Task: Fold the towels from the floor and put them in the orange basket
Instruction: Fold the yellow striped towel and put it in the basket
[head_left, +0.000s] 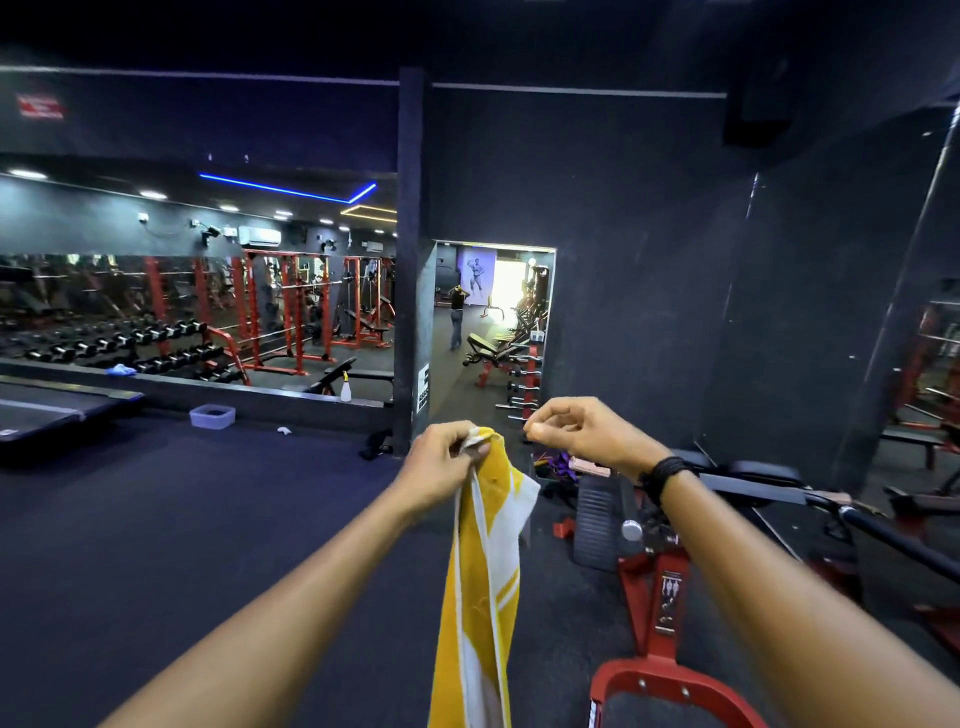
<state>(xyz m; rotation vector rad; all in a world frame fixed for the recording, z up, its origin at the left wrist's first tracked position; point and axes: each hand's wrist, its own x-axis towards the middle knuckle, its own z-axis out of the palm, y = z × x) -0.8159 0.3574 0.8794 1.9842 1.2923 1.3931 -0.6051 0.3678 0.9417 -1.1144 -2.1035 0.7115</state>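
Both bare forearms reach forward from the bottom edge, hands raised at chest height over dark rubber gym flooring. Left hand: fingers and thumb curled, pinching the top corner of a yellow-and-white striped cotton towel. Towel hangs straight down from that pinch, bunched lengthwise, lower end out of view past the bottom edge; it is clear of the floor as far as visible. Right hand: level with the left and just beside it, fingers curled with thumb tip against forefinger; apart from the towel, nothing seen in the pinch. Black braided wristband on right wrist.

Surroundings: red steel machine frame low right, beneath right forearm. Small clear plastic tub on the floor at far left, by the mirror base. White spray bottle on the mirror ledge. Dumbbell rack reflected in the mirror. Orange basket not in view.
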